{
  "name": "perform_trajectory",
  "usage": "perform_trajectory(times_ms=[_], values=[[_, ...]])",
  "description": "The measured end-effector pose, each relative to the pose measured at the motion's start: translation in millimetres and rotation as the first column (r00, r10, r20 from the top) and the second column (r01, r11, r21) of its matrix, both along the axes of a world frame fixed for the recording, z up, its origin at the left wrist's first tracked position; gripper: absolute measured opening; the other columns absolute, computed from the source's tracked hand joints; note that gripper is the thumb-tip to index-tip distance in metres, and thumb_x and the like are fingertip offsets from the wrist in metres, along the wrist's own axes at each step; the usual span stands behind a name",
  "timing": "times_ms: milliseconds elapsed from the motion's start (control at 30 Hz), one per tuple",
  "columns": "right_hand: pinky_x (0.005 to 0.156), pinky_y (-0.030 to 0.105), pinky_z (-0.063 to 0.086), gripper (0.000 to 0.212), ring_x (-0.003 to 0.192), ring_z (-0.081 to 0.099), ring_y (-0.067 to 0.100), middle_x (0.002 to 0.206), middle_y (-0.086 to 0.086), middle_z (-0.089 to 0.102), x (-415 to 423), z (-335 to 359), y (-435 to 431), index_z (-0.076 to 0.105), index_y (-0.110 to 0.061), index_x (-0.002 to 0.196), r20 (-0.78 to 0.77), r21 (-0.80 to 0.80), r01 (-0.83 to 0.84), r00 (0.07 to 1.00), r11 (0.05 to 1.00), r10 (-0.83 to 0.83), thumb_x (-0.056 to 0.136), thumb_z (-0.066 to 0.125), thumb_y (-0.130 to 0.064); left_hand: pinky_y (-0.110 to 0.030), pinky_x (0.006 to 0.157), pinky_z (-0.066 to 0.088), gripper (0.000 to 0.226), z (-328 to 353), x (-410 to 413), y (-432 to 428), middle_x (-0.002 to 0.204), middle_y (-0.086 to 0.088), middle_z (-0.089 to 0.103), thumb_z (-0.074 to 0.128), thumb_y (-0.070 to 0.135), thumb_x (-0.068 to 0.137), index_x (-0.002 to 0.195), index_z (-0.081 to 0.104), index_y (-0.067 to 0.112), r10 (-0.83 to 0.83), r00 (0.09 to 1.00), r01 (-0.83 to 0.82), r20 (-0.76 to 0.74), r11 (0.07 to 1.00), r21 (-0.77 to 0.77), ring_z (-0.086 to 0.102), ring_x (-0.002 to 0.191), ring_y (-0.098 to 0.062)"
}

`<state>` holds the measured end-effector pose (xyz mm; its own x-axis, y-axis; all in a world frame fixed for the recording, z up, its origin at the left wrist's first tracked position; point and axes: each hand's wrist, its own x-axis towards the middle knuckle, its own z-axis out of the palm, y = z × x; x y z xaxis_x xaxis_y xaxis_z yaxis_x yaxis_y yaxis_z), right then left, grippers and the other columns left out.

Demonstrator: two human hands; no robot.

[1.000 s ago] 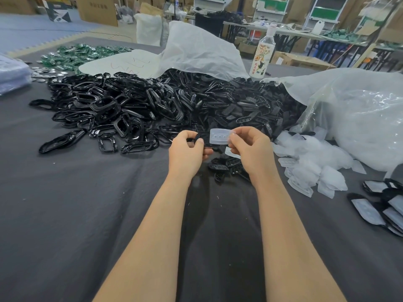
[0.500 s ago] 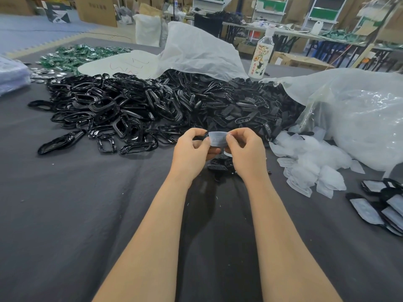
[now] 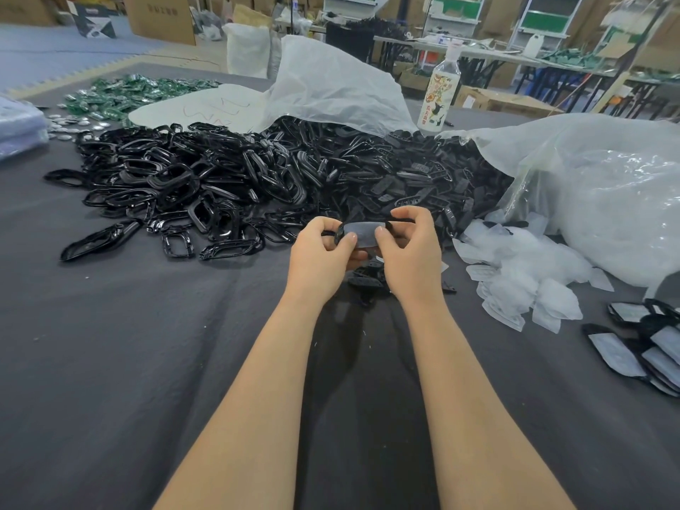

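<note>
Grey cloth covers the worktop (image 3: pixel 110 362), wrinkled. Both hands are held just above it, mid-view. The left hand (image 3: pixel 320 255) and right hand (image 3: pixel 414 252) each pinch one end of a black frame (image 3: pixel 362 233) with a clear insert in it, fingers curled, thumbs on its near face. Small black parts (image 3: pixel 366 280) lie right under the hands. To the right are a heap of clear inserts (image 3: pixel 522 277) and finished pieces (image 3: pixel 640 344) at the edge. Behind is a big frame pile (image 3: pixel 220 185), with a white bag (image 3: pixel 331 86) over its back and a clear bag (image 3: pixel 607 193) on the right. A bottle (image 3: pixel 439 93) stands upright past the pile. Far left there are green pieces (image 3: pixel 128 93). At the back of the room are cartons (image 3: pixel 158 16) and tables (image 3: pixel 515 57).
</note>
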<state>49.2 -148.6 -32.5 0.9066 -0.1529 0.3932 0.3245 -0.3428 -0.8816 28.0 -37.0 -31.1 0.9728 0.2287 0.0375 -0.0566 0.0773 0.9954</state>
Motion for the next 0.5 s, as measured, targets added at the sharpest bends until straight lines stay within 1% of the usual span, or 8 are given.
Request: perform_trajectory(times_ms=[133,233,300,367,433,500], values=[[0.081,0.030,0.054,0.023,0.083,0.060,0.006,0.087,-0.011,0.058,2.0,-0.8,1.4,0.049,-0.020,0.105,-0.072,0.114,-0.023,0.997,0.993,0.031,0.090,0.060,-0.007,-0.013,0.055,0.052,0.008,0.3,-1.0,-0.3,0.078,-0.005,0.068,0.056,0.006,0.096,0.103,0.053,0.009,0.006,1.000,-0.006,0.009,1.000,0.008,0.068,0.059,-0.003],[0.083,0.035,0.055,0.020,0.088,0.063,0.014,0.090,-0.004,0.062,3.9,-1.6,1.6,0.051,-0.019,0.103,-0.108,0.179,-0.039,0.992,0.983,0.059,0.090,0.060,-0.006,-0.013,0.054,0.051,0.006,0.6,-1.1,-0.3,0.079,-0.004,0.068,0.056,0.007,0.096,0.100,0.054,0.010,0.014,1.000,-0.014,0.013,1.000,0.010,0.068,0.059,-0.003],[0.079,0.031,0.057,0.018,0.088,0.064,0.016,0.090,-0.002,0.063,5.0,-1.5,1.1,0.054,-0.019,0.098,-0.131,0.241,-0.061,0.987,0.969,0.095,0.090,0.060,-0.004,-0.013,0.054,0.051,0.005,0.5,-1.1,0.0,0.080,-0.004,0.068,0.056,0.008,0.096,0.099,0.054,0.011,0.019,1.000,-0.019,0.012,1.000,0.008,0.068,0.059,-0.002],[0.071,0.022,0.056,0.019,0.084,0.064,0.013,0.089,-0.001,0.064,4.9,-0.7,0.8,0.055,-0.022,0.092,-0.138,0.285,-0.082,0.982,0.955,0.125,0.090,0.059,-0.003,-0.013,0.055,0.051,0.004,0.1,-0.9,0.1,0.081,-0.005,0.069,0.056,0.009,0.096,0.098,0.054,0.012,0.022,1.000,-0.023,0.012,1.000,0.008,0.068,0.060,-0.003],[0.065,0.016,0.054,0.021,0.081,0.064,0.010,0.089,-0.001,0.064,4.1,0.0,1.1,0.055,-0.024,0.088,-0.135,0.299,-0.094,0.981,0.950,0.139,0.090,0.059,-0.003,-0.014,0.055,0.052,0.003,0.0,-1.0,0.3,0.081,-0.005,0.069,0.056,0.010,0.096,0.096,0.054,0.013,0.024,1.000,-0.025,0.010,1.000,0.005,0.069,0.060,-0.003],[0.062,0.014,0.053,0.022,0.078,0.064,0.008,0.088,-0.001,0.064,3.4,0.4,1.3,0.055,-0.024,0.088,-0.133,0.302,-0.098,0.981,0.948,0.144,0.090,0.059,-0.002,-0.014,0.055,0.052,0.005,-0.1,-1.0,0.4,0.081,-0.005,0.069,0.058,0.012,0.095,0.093,0.054,0.015,0.024,1.000,-0.024,0.011,1.000,-0.001,0.069,0.061,-0.004]])
